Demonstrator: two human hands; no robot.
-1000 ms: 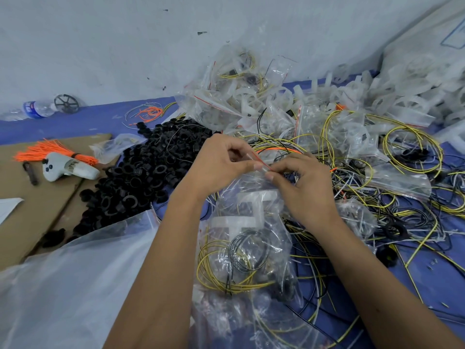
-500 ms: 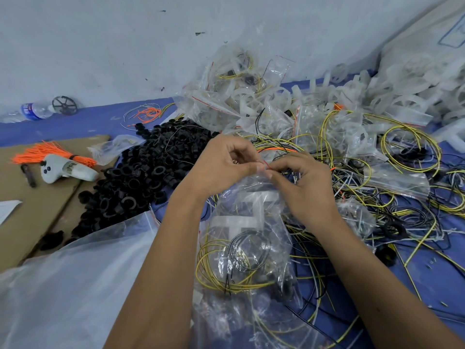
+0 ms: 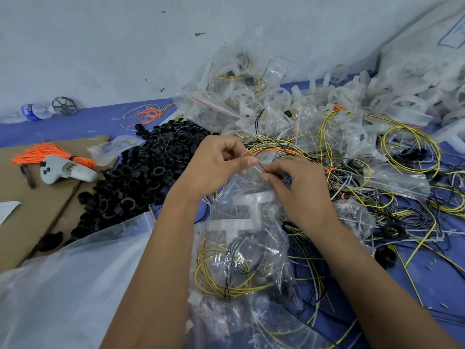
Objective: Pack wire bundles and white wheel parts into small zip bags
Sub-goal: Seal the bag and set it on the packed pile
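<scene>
left hand (image 3: 214, 167): showing bare, no glove, no ring, short trimmed nails | right hand (image 3: 299, 187): showing bare, no glove, no ring | forearms: both showing bare up to the bottom edge of the view, no sleeve, watch or band appearing on either

yellow wires (image 3: 412, 149), black rings (image 3: 141, 182), orange ties (image 3: 50, 156), blue mat (image 3: 88, 122)

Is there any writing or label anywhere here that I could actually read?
None can be read.
Water bottle: blue label with white marks, too blurred.
White sack at top right: blue printed outline, cut off by the frame, no letters legible.
White handheld device: no legible marking.
</scene>
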